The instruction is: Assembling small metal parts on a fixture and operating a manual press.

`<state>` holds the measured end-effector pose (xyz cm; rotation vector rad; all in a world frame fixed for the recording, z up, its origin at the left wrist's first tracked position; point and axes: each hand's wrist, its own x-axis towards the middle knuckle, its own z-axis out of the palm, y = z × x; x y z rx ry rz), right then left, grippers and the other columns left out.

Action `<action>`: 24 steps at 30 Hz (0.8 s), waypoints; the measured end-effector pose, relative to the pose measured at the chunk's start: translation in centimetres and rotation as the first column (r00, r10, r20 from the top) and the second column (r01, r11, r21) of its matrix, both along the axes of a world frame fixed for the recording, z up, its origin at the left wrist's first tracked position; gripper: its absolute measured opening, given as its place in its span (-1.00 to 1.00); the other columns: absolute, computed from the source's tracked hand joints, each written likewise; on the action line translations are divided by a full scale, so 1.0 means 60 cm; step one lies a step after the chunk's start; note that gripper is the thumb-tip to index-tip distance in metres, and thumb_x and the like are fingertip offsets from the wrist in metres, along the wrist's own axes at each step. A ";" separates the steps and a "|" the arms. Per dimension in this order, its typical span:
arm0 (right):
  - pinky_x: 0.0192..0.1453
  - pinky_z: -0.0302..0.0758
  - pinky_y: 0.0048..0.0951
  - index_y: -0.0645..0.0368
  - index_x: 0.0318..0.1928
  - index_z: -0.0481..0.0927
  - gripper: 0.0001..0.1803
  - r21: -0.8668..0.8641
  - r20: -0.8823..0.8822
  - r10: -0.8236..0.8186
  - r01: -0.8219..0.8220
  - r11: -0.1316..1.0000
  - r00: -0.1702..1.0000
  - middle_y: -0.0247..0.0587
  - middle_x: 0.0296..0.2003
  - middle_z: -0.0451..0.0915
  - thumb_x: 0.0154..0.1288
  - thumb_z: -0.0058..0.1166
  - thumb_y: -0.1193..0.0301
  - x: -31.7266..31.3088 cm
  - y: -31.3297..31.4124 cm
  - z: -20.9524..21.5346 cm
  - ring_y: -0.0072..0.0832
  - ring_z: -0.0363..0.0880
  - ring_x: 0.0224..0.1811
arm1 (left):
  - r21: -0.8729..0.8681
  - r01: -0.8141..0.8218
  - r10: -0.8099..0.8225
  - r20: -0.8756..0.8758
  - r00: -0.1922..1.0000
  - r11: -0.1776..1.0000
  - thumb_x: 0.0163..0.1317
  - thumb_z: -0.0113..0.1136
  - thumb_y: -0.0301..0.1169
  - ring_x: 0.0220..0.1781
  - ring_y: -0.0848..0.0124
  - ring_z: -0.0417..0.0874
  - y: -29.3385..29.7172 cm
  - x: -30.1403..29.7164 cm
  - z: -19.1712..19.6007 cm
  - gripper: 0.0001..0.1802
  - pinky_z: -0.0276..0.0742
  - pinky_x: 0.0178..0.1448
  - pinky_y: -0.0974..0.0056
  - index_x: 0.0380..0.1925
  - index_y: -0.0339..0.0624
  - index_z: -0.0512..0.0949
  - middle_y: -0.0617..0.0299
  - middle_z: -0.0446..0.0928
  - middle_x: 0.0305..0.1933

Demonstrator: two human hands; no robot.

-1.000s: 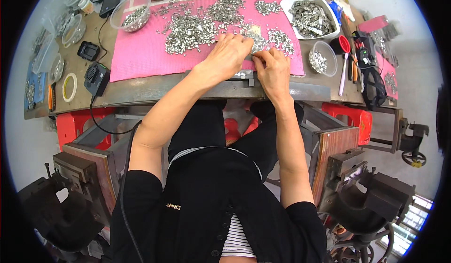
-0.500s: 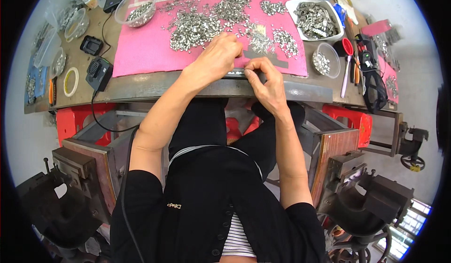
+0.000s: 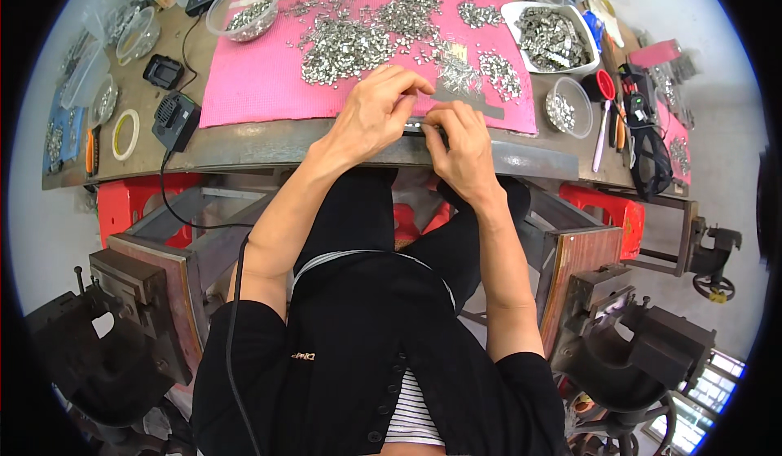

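My left hand [image 3: 376,116] is over the front edge of the pink mat [image 3: 244,98], its index finger stretched to the right and apart from the thumb. I see nothing held in it. Just right of it, my right hand [image 3: 461,148] has its fingers curled and pinched on the end of a narrow dark strip [image 3: 414,127] with small shiny pieces along it. The strip lies along the table's front edge, partly hidden by both hands. Beyond the hands are a pile of small silvery metal pieces [image 3: 346,49], thin metal pins [image 3: 459,75] and a flat grey bar [image 3: 489,111].
A clear bowl [image 3: 218,26] and a white tray [image 3: 511,18] hold metal parts at the back. To the right stand a clear tub [image 3: 583,122] and a red cup [image 3: 604,85]. A black corded device [image 3: 173,122] and a tape roll [image 3: 125,139] lie left.
My left hand has turned, its fingers reaching farther right and opening from a closed curl. My right hand has stayed at the strip, its fingers curling more.
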<state>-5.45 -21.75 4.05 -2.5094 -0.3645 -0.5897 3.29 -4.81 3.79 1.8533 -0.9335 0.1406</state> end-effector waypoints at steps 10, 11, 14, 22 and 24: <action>-0.02 0.47 -0.30 0.20 -0.18 0.66 -0.83 0.195 0.069 -0.011 -0.002 0.981 0.998 -0.18 -0.22 0.69 0.21 0.31 0.59 -0.009 0.005 0.009 -0.23 0.64 -0.18 | -0.080 0.051 -0.074 -0.315 0.946 0.995 0.26 0.22 -0.64 -0.07 0.47 0.63 0.012 -0.044 0.007 -0.58 0.58 0.10 0.31 0.14 -0.25 0.54 0.22 0.58 -0.18; -0.02 0.47 -0.30 0.20 -0.18 0.66 -0.83 0.195 0.074 -0.008 -0.006 0.981 0.997 -0.18 -0.22 0.69 0.21 0.31 0.59 -0.008 0.010 0.010 -0.23 0.64 -0.18 | -0.145 0.045 -0.094 -0.350 0.932 0.988 0.28 0.22 -0.64 -0.06 0.51 0.61 0.012 -0.044 0.003 -0.57 0.57 0.11 0.31 0.16 -0.27 0.52 0.25 0.57 -0.17; -0.02 0.46 -0.30 0.20 -0.20 0.66 -0.84 0.170 0.119 -0.044 0.023 0.985 0.992 -0.18 -0.23 0.69 0.19 0.31 0.60 -0.009 0.014 0.011 -0.23 0.62 -0.21 | -0.314 -0.015 -0.132 -0.441 0.888 0.949 0.28 0.20 -0.62 -0.11 0.48 0.63 0.004 -0.047 -0.002 -0.57 0.57 0.08 0.31 0.17 -0.25 0.51 0.24 0.57 -0.22; 0.01 0.47 -0.23 0.23 -0.20 0.64 -0.84 0.312 0.057 -0.130 0.106 0.944 0.990 -0.15 -0.23 0.66 0.20 0.32 0.57 -0.010 -0.003 -0.024 -0.20 0.61 -0.16 | -0.069 -0.079 0.070 -0.136 0.988 0.994 0.24 0.26 -0.62 -0.11 0.40 0.65 0.009 -0.052 -0.006 -0.54 0.56 0.07 0.25 0.18 -0.19 0.53 0.21 0.61 -0.27; 0.01 0.48 -0.23 0.25 -0.20 0.65 -0.83 0.355 0.004 -0.131 0.121 0.927 0.991 -0.14 -0.23 0.66 0.20 0.33 0.55 -0.010 -0.005 -0.029 -0.19 0.61 -0.16 | -0.074 -0.080 0.072 -0.109 0.991 0.994 0.22 0.25 -0.63 -0.12 0.27 0.66 0.008 -0.054 -0.006 -0.53 0.57 0.04 0.22 0.16 -0.18 0.55 0.17 0.61 -0.25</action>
